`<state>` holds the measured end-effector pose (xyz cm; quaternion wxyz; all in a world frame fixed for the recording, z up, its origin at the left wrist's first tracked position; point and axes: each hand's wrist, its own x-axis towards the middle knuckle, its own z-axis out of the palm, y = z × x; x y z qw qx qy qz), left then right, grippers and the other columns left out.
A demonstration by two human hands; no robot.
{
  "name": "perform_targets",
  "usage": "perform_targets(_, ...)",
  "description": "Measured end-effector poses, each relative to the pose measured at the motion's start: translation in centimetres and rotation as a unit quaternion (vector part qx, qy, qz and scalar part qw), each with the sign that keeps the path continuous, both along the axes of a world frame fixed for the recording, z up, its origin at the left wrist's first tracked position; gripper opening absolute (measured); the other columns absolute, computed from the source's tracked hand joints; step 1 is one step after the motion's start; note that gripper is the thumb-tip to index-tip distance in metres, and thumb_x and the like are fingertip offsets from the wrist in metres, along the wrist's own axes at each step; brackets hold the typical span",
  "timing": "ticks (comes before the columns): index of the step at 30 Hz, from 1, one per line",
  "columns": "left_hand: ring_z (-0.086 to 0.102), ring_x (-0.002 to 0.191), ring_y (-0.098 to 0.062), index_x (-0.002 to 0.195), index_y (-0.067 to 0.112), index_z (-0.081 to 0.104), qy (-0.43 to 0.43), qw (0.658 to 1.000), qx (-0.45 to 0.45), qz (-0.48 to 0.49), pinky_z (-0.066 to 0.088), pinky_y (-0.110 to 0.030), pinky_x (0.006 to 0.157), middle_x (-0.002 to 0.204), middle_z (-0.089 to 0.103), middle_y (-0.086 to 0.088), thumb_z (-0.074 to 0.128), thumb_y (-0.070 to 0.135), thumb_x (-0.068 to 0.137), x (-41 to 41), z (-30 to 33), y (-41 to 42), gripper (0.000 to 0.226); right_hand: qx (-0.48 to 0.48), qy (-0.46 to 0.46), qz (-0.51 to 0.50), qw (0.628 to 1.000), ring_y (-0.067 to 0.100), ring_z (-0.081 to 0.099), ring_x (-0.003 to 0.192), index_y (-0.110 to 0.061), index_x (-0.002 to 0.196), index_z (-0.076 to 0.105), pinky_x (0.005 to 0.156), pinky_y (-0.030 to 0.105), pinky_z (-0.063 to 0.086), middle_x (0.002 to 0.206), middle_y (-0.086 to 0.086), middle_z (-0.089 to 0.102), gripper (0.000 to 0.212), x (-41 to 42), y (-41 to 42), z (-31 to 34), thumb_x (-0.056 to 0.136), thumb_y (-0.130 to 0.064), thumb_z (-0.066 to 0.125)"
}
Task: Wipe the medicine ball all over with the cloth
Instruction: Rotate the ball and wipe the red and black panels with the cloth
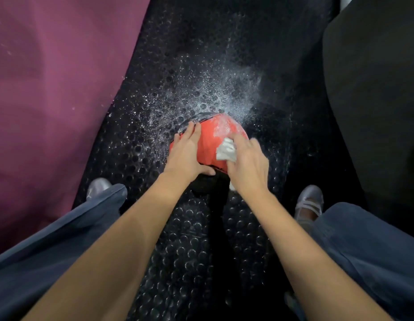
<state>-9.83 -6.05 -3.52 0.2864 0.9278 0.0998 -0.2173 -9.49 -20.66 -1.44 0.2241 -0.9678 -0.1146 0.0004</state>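
**Wiping under way, far from finished**

The ball [208, 144] sits on the studded black mat [201, 239]. The left hand [186, 151] lies spread flat, steadying it; the right hand [247, 163] presses a cloth [225, 151] under curled fingers. White residue remains on top; I judge most sides unwiped.

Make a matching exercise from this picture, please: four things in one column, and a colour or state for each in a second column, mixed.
Things:
1. medicine ball
2. cloth
3. left hand
4. floor mat

States:
A. black, with round studs and white speckles
B. flat on the ball's side, steadying it
C. red, with a whitish smear on top
D. pale grey, pressed under the right hand

Pairs: 1-C, 2-D, 3-B, 4-A
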Motion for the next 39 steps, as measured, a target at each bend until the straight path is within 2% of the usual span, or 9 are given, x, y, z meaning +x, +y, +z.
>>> perform_targets(4,0.000,0.148,-0.036,0.155,0.018,-0.002,-0.004,1.000,0.000,0.019,0.006,-0.048,0.120,0.163,-0.003,0.002,0.087,0.036,0.062,-1.2,0.2,-0.9,0.130,-0.041,0.037,0.038,0.998,0.025,0.051,0.099,-0.015,0.117,0.055,0.068,0.033,0.038,0.103,0.004,0.061,0.036,3.2,0.9,1.1,0.084,-0.001,0.055)
perform_targets(9,-0.001,0.148,-0.036,0.155,0.019,0.000,-0.015,0.999,-0.018,0.034,0.004,-0.045,0.120,0.163,-0.003,0.003,0.088,0.032,0.062,-1.9,0.2,-1.0,0.129,-0.093,0.032,0.097,0.990,0.021,0.051,0.101,-0.016,0.113,0.053,0.062,0.030,0.037,0.102,0.001,0.062,0.031,0.9,0.3,1.3,0.085,-0.003,0.054)
perform_targets(14,-0.006,0.148,-0.034,0.155,0.019,-0.004,-0.017,0.999,-0.015,0.034,0.003,-0.041,0.119,0.163,-0.007,0.005,0.086,0.031,0.066,-3.2,0.0,-1.9,0.127,-0.118,0.048,0.091,0.988,0.023,0.051,0.096,-0.015,0.112,0.050,0.063,0.030,0.032,0.085,0.001,0.050,0.032,4.3,1.5,1.8,0.085,0.000,0.055)
perform_targets(17,-0.005,0.149,-0.032,0.155,0.020,-0.001,-0.017,0.999,-0.022,0.042,0.003,-0.041,0.120,0.163,-0.006,0.007,0.088,0.030,0.062,-3.4,-0.2,-1.6,0.129,-0.114,0.040,0.104,0.987,0.020,0.052,0.099,-0.016,0.111,0.053,0.063,0.027,0.032,0.101,0.001,0.058,0.032,2.4,1.1,1.5,0.083,0.000,0.055)
perform_targets(19,-0.007,0.149,-0.031,0.155,0.021,-0.002,-0.019,0.998,-0.032,0.044,0.005,-0.041,0.119,0.162,-0.007,0.009,0.087,0.028,0.064,-3.9,-0.1,-1.7,0.128,-0.107,0.037,0.125,0.986,0.019,0.053,0.100,-0.017,0.111,0.054,0.062,0.026,0.033,0.104,0.000,0.058,0.033,1.4,0.6,1.6,0.083,-0.001,0.056)
perform_targets(23,-0.011,0.149,-0.027,0.154,0.025,-0.009,-0.016,1.000,-0.007,0.013,0.018,-0.042,0.117,0.161,-0.014,0.012,0.084,0.023,0.069,-5.3,0.0,-1.9,0.126,-0.130,0.058,0.108,0.984,0.024,0.053,0.088,-0.015,0.105,0.050,0.062,0.031,0.036,0.082,0.000,0.046,0.024,4.1,1.7,2.0,0.084,-0.002,0.055)
perform_targets(30,-0.011,0.149,-0.024,0.154,0.027,-0.008,-0.006,1.000,0.000,0.015,0.022,-0.036,0.116,0.161,-0.013,0.014,0.086,0.018,0.066,-5.2,-0.2,-1.1,0.128,-0.128,0.042,0.146,0.980,0.025,0.054,0.096,-0.016,0.107,0.052,0.063,0.030,0.037,0.096,0.004,0.061,0.027,2.2,1.5,1.8,0.084,-0.004,0.056)
perform_targets(36,-0.013,0.149,-0.025,0.152,0.028,-0.014,-0.009,1.000,0.017,-0.011,0.034,-0.038,0.111,0.159,-0.018,0.015,0.083,0.020,0.071,-5.7,0.0,-1.9,0.127,-0.158,0.074,0.120,0.977,0.032,0.056,0.090,-0.015,0.100,0.047,0.065,0.033,0.037,0.095,0.010,0.059,0.023,6.2,2.3,1.7,0.082,-0.003,0.055)
perform_targets(39,-0.012,0.149,-0.027,0.153,0.026,-0.014,0.003,0.999,0.030,-0.030,0.036,-0.042,0.111,0.160,-0.018,0.013,0.082,0.026,0.072,-5.3,0.1,-1.6,0.126,-0.143,0.091,0.107,0.980,0.029,0.056,0.089,-0.015,0.109,0.049,0.066,0.033,0.038,0.094,0.007,0.059,0.028,6.3,2.0,1.4,0.084,-0.008,0.060)
